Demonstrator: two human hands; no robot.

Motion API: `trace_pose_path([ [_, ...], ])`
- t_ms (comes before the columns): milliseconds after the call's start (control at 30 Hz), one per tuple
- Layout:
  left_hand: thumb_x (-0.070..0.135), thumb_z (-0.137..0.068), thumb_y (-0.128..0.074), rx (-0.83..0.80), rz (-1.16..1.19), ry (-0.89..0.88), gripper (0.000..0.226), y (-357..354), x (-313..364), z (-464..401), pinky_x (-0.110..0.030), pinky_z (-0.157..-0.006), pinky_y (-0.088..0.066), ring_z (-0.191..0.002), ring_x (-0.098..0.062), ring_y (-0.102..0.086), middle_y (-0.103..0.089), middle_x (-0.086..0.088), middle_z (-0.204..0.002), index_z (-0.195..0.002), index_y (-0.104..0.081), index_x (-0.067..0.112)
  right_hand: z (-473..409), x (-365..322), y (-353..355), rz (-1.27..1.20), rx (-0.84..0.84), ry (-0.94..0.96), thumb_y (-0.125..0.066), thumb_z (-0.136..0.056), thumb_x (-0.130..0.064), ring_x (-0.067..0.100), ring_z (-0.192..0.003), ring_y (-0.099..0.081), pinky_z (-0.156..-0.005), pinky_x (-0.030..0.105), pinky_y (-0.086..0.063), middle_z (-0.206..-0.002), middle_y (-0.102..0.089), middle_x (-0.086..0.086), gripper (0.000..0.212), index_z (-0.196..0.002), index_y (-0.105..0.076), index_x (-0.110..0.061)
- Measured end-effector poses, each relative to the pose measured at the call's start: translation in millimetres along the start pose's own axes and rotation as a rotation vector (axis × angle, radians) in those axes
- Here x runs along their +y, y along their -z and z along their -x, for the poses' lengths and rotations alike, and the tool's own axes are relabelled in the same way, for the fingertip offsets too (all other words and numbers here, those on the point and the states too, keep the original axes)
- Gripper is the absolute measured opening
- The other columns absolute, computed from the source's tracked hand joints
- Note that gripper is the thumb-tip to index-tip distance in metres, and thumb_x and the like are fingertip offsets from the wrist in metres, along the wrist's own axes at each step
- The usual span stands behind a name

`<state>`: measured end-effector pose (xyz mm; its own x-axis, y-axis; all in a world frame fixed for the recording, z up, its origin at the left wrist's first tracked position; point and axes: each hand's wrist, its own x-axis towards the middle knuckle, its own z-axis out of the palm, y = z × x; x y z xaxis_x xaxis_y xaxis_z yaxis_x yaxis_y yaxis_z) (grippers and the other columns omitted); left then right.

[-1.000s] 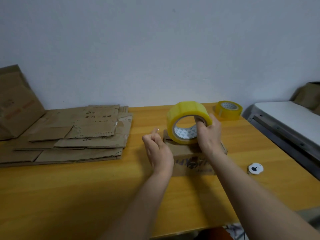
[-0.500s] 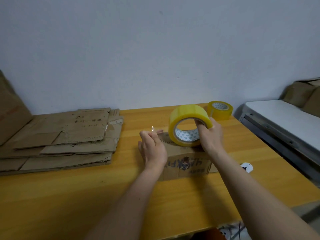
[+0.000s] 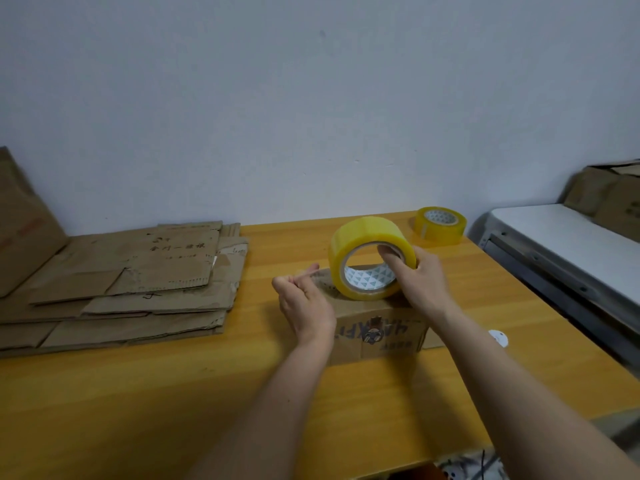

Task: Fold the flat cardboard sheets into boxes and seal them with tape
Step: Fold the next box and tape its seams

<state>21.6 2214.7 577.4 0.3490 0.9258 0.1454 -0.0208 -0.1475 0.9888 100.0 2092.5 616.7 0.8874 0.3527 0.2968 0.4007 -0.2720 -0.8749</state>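
Observation:
A small folded cardboard box (image 3: 379, 336) with dark print on its near side stands in the middle of the wooden table (image 3: 138, 393). On its top edge stands a roll of yellow tape (image 3: 367, 252), upright. My right hand (image 3: 420, 277) grips the roll, fingers through its core. My left hand (image 3: 304, 299) is just left of the roll, over the box's left end, fingers curled and pinching what looks like the clear tape's free end; the strip itself is hard to see. Flat cardboard sheets (image 3: 131, 282) lie stacked at the left.
A second yellow tape roll (image 3: 440, 225) lies flat at the table's back right. A small white disc (image 3: 498, 338) lies right of the box. A white-topped machine (image 3: 568, 244) stands beyond the right edge, with cardboard boxes (image 3: 609, 199) on it. A brown box (image 3: 20, 223) leans at far left.
The roll has come down from above the box onto its top. My left hand has dropped a little and stayed beside the roll. The view has shifted slightly to the right.

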Motion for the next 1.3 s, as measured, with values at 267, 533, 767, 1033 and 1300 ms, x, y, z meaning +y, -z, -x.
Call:
trace_pose_path([
  [267, 0.011, -0.101, -0.029, -0.044, -0.047, -0.019, 0.01, -1, -4, -1, -0.022, -0.071, -0.033, -0.094, -0.014, -0.049, -0.063, -0.002, -0.12, -0.091, -0.031, 0.007, -8, 1, 4, -0.199, 0.241, -0.077, -0.068, -0.084, -0.04, 0.025, -0.094, -0.059, -0.077, 0.039, -0.046, -0.093, -0.064, 0.005, 0.027, -0.097, -0.062, -0.017],
  [533, 0.015, -0.104, -0.026, 0.011, 0.076, 0.131, 0.011, 6, -4, -3, -0.041, -0.097, -0.047, -0.108, -0.02, -0.056, -0.052, -0.007, -0.129, -0.102, -0.035, 0.009, -1, 7, -4, -0.01, 0.046, 0.042, -0.063, -0.09, -0.033, 0.015, -0.087, -0.062, -0.081, 0.042, -0.052, -0.09, -0.067, -0.005, 0.007, -0.095, -0.062, -0.028],
  [767, 0.017, -0.103, -0.031, 0.114, 0.12, 0.326, 0.014, 10, -9, -8, -0.034, -0.087, -0.045, -0.1, -0.024, -0.056, -0.056, -0.008, -0.112, -0.102, -0.041, 0.007, -4, 1, -9, -0.061, 0.138, 0.03, -0.055, -0.096, -0.026, 0.016, -0.095, -0.055, -0.077, 0.026, -0.037, -0.093, -0.059, -0.007, 0.02, -0.114, -0.059, -0.017],
  [1033, 0.02, -0.102, -0.032, 0.066, 0.264, 0.436, 0.018, 21, -12, -21, -0.042, -0.08, -0.051, -0.091, -0.024, -0.062, -0.058, -0.002, -0.096, -0.085, -0.041, 0.022, 2, 6, -15, 0.055, 0.138, 0.042, -0.065, -0.087, -0.037, 0.014, -0.083, -0.057, -0.068, 0.033, -0.043, -0.084, -0.06, -0.013, 0.016, -0.099, -0.059, -0.028],
  [1300, 0.021, -0.099, -0.045, -0.315, 0.098, 0.635, 0.022, 31, -30, -21, -0.045, -0.08, -0.056, -0.093, -0.033, -0.063, -0.065, -0.018, -0.106, -0.109, -0.057, 0.006, 4, 1, -21, 0.219, 0.091, 0.0, -0.055, -0.094, -0.038, 0.027, -0.088, -0.057, -0.078, 0.044, -0.048, -0.092, -0.063, 0.004, 0.02, -0.101, -0.057, -0.019],
])
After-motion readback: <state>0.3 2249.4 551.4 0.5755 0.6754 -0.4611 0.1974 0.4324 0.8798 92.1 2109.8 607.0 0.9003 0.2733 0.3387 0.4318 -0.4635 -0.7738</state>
